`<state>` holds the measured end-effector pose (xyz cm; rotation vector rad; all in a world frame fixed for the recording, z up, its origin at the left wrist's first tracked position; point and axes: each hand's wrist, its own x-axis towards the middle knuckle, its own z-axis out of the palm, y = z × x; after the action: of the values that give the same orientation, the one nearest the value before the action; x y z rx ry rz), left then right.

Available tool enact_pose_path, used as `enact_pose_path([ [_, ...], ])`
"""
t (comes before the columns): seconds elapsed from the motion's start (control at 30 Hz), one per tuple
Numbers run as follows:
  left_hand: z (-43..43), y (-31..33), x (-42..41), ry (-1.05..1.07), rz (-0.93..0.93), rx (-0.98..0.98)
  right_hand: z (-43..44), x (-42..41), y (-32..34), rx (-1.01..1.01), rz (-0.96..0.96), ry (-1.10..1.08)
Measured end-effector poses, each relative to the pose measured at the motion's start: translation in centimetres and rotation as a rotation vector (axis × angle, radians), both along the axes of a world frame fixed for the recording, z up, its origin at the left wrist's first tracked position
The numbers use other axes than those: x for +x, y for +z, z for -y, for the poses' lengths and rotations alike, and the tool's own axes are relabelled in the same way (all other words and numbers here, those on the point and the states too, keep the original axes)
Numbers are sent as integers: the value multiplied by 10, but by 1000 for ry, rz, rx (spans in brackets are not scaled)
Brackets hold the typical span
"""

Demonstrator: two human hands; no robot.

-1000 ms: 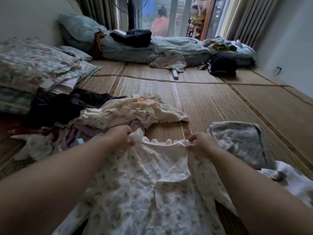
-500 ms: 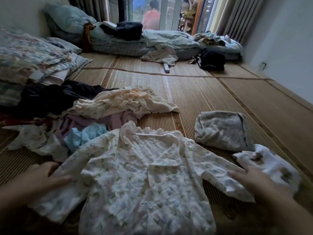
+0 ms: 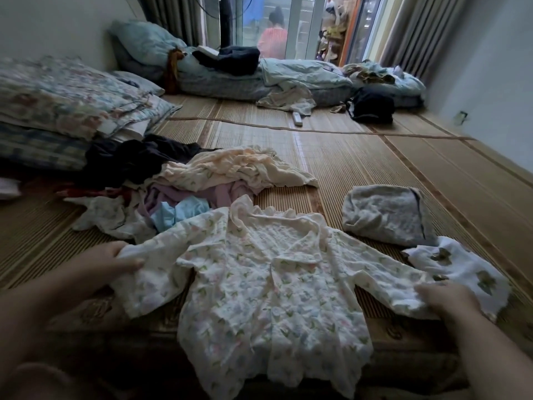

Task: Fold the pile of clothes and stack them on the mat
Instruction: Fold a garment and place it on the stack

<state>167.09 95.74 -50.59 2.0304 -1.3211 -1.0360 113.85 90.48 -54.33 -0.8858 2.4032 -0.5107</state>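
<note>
A white floral pajama shirt (image 3: 268, 287) lies spread flat, front up, on the woven straw mat (image 3: 360, 166) right before me. My left hand (image 3: 115, 262) pinches the end of its left sleeve, which is bent inward. My right hand (image 3: 445, 298) grips the end of its right sleeve. Behind the shirt to the left sits the unfolded pile of clothes (image 3: 202, 183), cream, lilac, light blue and dark pieces. A folded grey garment (image 3: 386, 217) rests on the mat at the right, with a white garment with brown prints (image 3: 461, 267) in front of it.
Stacked floral pillows and bedding (image 3: 66, 102) line the left wall. A blue mattress with bedding (image 3: 274, 79), a black bag (image 3: 370, 108) and a white remote (image 3: 297, 119) lie at the far end. A person (image 3: 272, 36) stands beyond the glass door.
My hands let go of the shirt's collar and moved out to its sleeves. They now hold the sleeve ends, and the left sleeve is drawn inward.
</note>
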Motion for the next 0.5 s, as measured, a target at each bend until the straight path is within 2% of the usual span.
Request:
enact_pose_path([
  [0.07,6,16,-6,60,-314,-60,9,10,18,-163,127,22],
  [0.13,16,32,-6,87,-541,-120,19,27,38,-364,332,12],
  [0.27,39,66,-20,60,-684,-211,39,90,76,-575,476,227],
  [0.37,56,82,-39,-28,-769,-211,51,155,83,-520,563,472],
  [0.5,78,80,-67,-49,-678,-119,52,216,52,-91,596,707],
])
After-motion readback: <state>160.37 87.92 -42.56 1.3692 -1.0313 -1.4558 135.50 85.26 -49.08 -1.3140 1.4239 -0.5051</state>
